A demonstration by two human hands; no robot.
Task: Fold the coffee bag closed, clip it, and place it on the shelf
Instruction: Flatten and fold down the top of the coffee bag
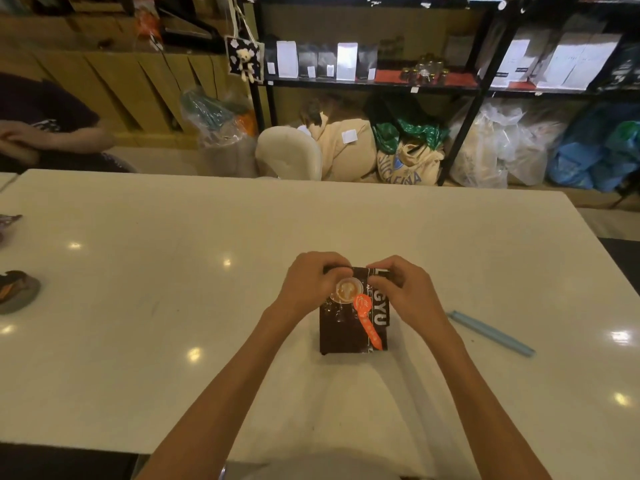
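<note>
The dark foil coffee bag (353,320) lies lengthwise toward the desk's (138,271) near edge; both hands, left (311,285) and right (403,292), pinch its far top, the blue plastic clip (491,333) nearest the right.

head view, looking down, table (138,271) close

The glossy foil coffee bag (349,327) is dark brown, printed with white block letters, a tan latte cup picture and an orange leaf-shaped ribbon. The long plastic bag clip (491,332) is pale blue. The smooth flat table (173,289) is white. The metal shelf frame (460,133) is black, holding white and dark packets.
</note>
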